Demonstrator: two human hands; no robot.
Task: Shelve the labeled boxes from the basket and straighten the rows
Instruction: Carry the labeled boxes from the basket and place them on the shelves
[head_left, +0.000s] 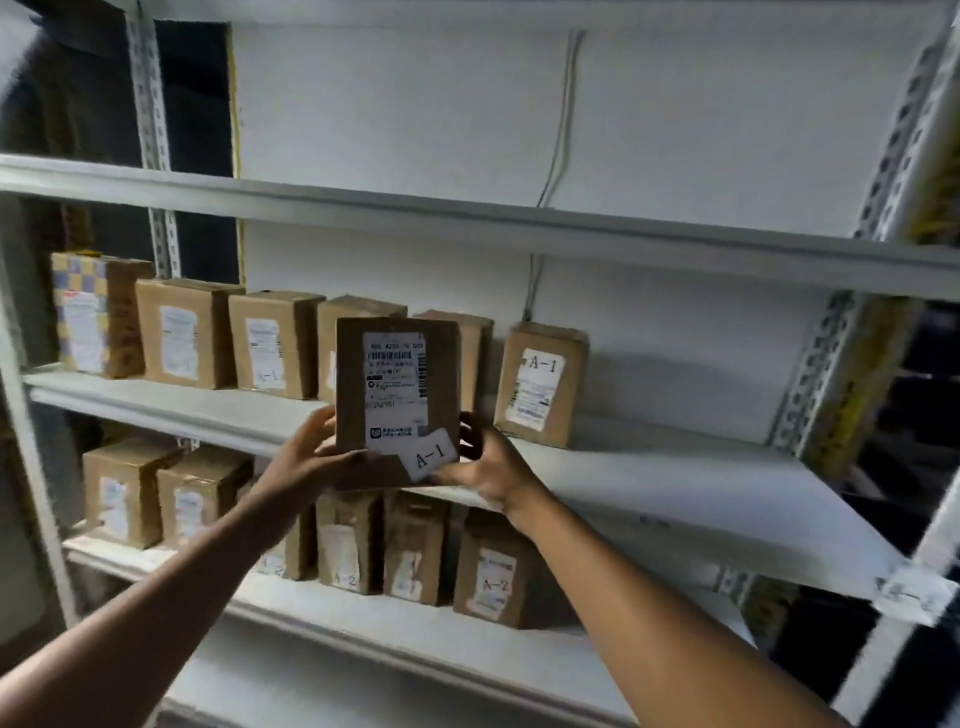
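Box in your hands: You hold a brown box (397, 400) up in front of the middle shelf (649, 467), not yet set down on it.
Which way it stands: Its long side goes up and down, and the label faces you.
Where it should go: I think the gap between the row box behind it (475, 353) and the A-1 box on the right (540, 384) is the spot. That gap lies past your hands, a bit to the right and further back.
Left hand: Your left hand (306, 457) grips the bottom left corner, thumb on the front.
Right hand: Your right hand (483, 462) grips the bottom right corner, fingers curled round the edge. This hand is nearer the gap.
How the box looks: Plain cardboard, with a white shipping label and a small tilted tag that says A-1 (428, 454).
Row on that shelf: Brown boxes stand side by side to the left, and one checkered box (83, 312) is at the far end.
Shelf below: More boxes stand there; one reads A-2 (493, 577).
Basket: Not in view.
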